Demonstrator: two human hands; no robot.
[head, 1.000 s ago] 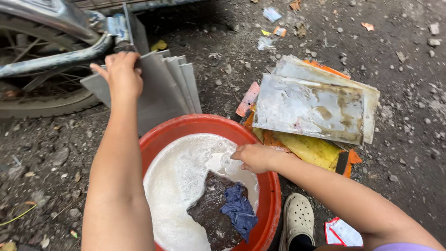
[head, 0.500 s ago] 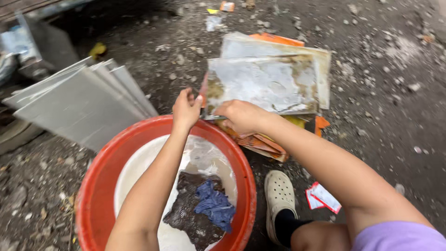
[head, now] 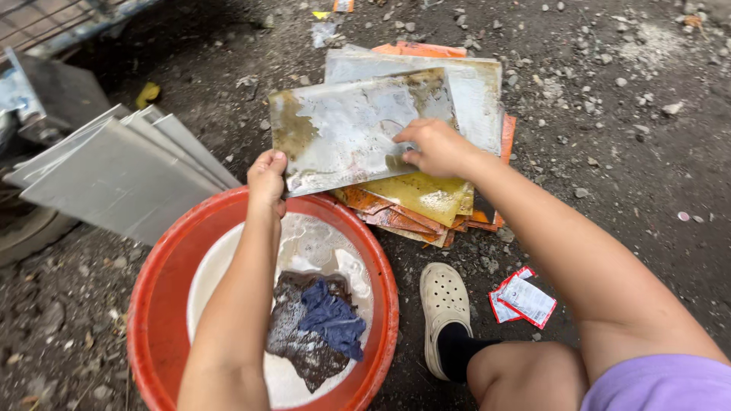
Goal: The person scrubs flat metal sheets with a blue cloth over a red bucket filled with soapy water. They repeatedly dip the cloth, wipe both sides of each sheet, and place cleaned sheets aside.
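My left hand (head: 267,179) grips the lower left corner of a dirty grey metal tray (head: 343,125) that lies tilted on top of a stack of orange and grey trays (head: 434,205). My right hand (head: 434,146) presses on the tray's lower right part, fingers curled on its surface. Just below the tray stands a red basin (head: 164,289) with soapy white water, and a dark cloth and a blue cloth (head: 331,323) lie in it.
Several clean grey trays (head: 122,171) lean in a row at the left, beside a wheel (head: 23,236). My foot in a white clog (head: 444,308) rests on the gravel ground, near a red and white sachet (head: 524,298). Litter and stones lie scattered around.
My left hand has left the leaning trays at the left and come over to the dirty tray's corner. My right hand has moved from the basin rim up onto that tray.
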